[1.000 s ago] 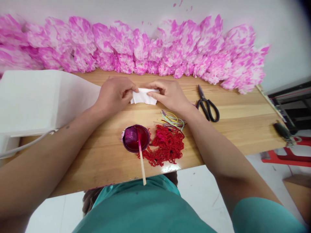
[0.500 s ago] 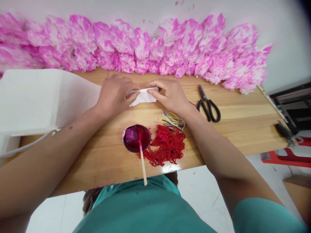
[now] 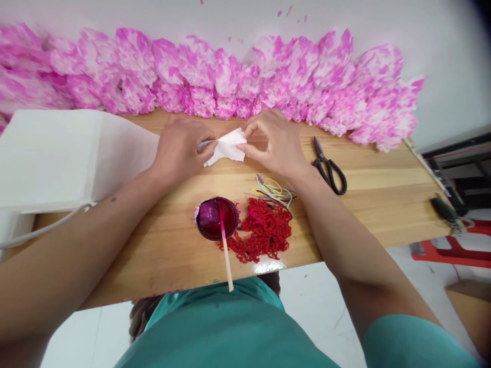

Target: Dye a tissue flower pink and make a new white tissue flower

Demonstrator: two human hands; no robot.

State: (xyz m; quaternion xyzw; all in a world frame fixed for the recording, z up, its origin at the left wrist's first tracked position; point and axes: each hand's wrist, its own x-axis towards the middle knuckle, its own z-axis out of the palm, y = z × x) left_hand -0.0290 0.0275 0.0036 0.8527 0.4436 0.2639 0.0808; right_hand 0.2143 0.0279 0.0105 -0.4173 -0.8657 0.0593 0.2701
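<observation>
A small piece of white paper (image 3: pixel 229 146), gathered narrow on its left and fanned out on its right, is held above the table between my two hands. My left hand (image 3: pixel 186 142) is closed, pinching the paper's gathered part between thumb and fingers. At the fanned right edge, the thumb and forefinger of my right hand (image 3: pixel 268 138) grip the paper lightly. Nearer my body stands a dark cup (image 3: pixel 200 232) of red-purple liquid with a wooden stick (image 3: pixel 227 260) leaning out of it. Beside the cup lies a heap of red yarn (image 3: pixel 268 227).
Black-handled scissors (image 3: pixel 329 168) lie right of my right hand. Coloured strings (image 3: pixel 274 190) are just behind the yarn. White sheets (image 3: pixel 49 158) are stacked at the left, with a cable (image 3: pixel 49 228) in front. Pink-and-white ruffled bunches (image 3: pixel 249 84) line the wall.
My right hand has shifted slightly up and right, its fingers opening wider. The paper's right side has spread upward into a fan. My left hand keeps its pinch.
</observation>
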